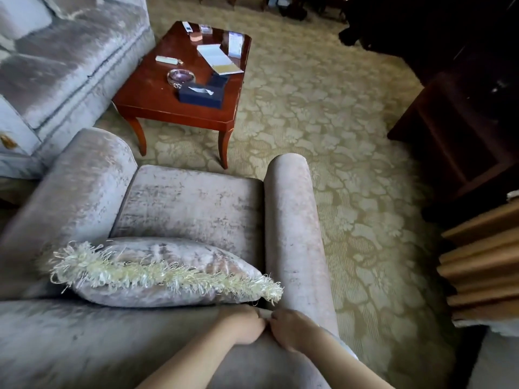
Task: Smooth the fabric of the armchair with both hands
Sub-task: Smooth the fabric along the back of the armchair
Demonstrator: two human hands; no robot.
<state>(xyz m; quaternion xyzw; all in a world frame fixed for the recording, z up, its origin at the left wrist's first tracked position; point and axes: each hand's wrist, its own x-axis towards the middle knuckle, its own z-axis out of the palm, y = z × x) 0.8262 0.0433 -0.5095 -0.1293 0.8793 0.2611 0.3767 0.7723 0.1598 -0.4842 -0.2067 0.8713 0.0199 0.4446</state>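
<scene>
I look down over the back of a pale pink-grey velvet armchair (191, 203). Its backrest top (84, 346) runs across the bottom of the view. My left hand (244, 324) and my right hand (292, 329) rest side by side on the backrest's right end, knuckles nearly touching. Both have their fingers curled and pinch a small ridge of fabric between them. A matching cushion (168, 256) with a cream fringe lies against the backrest just beyond my hands. The right armrest (292, 220) stretches away from my right hand.
A red-brown coffee table (157, 108) with a glass ashtray, a dark box and papers stands in front of the armchair. A grey velvet sofa (70, 66) fills the upper left. Dark wooden furniture (463, 108) and tan curtain folds (483, 262) line the right, on patterned carpet (337, 136).
</scene>
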